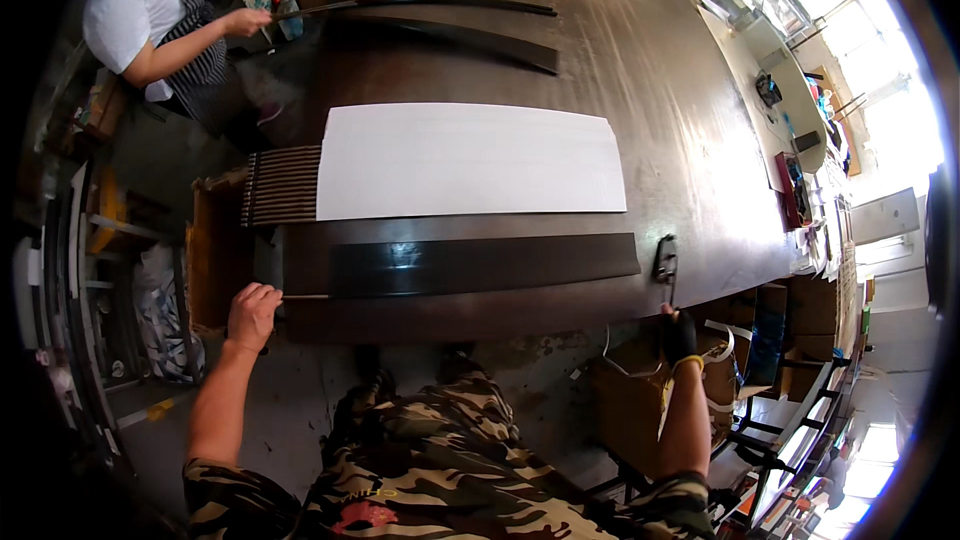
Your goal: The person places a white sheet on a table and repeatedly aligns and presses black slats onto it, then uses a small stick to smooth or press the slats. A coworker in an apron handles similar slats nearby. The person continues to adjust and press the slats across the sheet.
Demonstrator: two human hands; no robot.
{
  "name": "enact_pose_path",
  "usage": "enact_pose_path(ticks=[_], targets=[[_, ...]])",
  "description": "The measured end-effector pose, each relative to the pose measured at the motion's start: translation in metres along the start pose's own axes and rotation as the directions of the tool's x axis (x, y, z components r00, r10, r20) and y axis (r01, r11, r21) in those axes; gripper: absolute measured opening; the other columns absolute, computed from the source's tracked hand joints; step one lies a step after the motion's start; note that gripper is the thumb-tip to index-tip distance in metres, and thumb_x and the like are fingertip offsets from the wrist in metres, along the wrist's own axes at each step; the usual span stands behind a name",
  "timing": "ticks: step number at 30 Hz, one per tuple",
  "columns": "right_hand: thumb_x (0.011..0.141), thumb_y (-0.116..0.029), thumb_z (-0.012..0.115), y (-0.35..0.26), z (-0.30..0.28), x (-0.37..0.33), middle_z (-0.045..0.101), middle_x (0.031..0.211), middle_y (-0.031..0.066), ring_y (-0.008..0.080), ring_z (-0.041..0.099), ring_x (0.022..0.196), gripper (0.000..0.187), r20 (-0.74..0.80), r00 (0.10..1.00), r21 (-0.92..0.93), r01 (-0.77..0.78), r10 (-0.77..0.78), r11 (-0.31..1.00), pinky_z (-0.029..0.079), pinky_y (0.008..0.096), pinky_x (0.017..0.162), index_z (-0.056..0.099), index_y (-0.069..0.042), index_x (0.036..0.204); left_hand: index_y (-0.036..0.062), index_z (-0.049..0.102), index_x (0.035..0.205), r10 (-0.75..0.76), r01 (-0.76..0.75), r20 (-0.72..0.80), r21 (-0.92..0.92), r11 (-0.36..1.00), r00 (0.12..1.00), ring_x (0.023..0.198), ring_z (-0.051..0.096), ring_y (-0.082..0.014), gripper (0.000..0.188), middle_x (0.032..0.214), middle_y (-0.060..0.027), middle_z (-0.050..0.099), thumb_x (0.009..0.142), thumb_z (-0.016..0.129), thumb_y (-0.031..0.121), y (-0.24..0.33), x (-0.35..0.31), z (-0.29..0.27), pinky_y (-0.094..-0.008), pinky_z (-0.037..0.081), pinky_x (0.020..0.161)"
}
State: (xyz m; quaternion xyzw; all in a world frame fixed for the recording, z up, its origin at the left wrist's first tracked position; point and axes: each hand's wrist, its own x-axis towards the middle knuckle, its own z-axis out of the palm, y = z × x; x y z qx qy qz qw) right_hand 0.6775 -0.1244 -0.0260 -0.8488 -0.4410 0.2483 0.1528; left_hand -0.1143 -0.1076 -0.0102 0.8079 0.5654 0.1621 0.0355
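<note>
Across the near part of the table lies a long, flat dark panel (480, 262). A thin rod (305, 297) sticks out from its left end, and the closed fingers of my left hand (255, 315) grip the rod's tip at the table's edge. My right hand (680, 334), in a black glove with fingertips bare, is closed at the near right edge. It holds the thin handle of a small black tool (665, 258), whose head rests over the tabletop right of the panel; its exact kind is unclear.
Beyond the panel, a white board (470, 160) covers part of a row of brown rods (283, 185). Several dark strips (460, 6) lie on the table's (640, 70) far side. At far left another person (160, 30) handles a strip. A cardboard box (215, 260) stands near my left hand.
</note>
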Motion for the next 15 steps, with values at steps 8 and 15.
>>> enact_pose_path(ticks=[8,15], targets=[[0.093,-0.040,0.064,-0.107,-0.027,0.072,0.041,0.150,0.0274,0.0434,0.043,0.136,0.070,-0.358,0.859,-0.377,0.225,-0.365,0.898,0.037,0.0448,0.112,0.041,-0.002,0.147,0.0011,0.069,0.090,-0.098,0.096,0.136,0.019,0.995,0.986,0.086,0.064,-0.0335,0.013,0.089,-0.0126,0.069,0.077,0.068,-0.002,0.002,0.005,-0.008,-0.0434,0.054,0.074],[0.089,-0.050,0.065,-0.135,0.105,0.090,0.021,0.160,0.0278,0.0435,0.019,0.149,0.084,-0.209,0.806,-0.528,0.384,-0.554,0.758,0.017,0.0568,0.119,0.032,-0.008,0.154,0.0041,0.071,0.095,-0.070,0.066,0.200,0.027,0.997,0.977,0.092,0.065,-0.0320,0.016,0.094,-0.0135,0.070,0.079,0.070,0.005,-0.004,0.009,-0.005,-0.0421,0.054,0.082]])
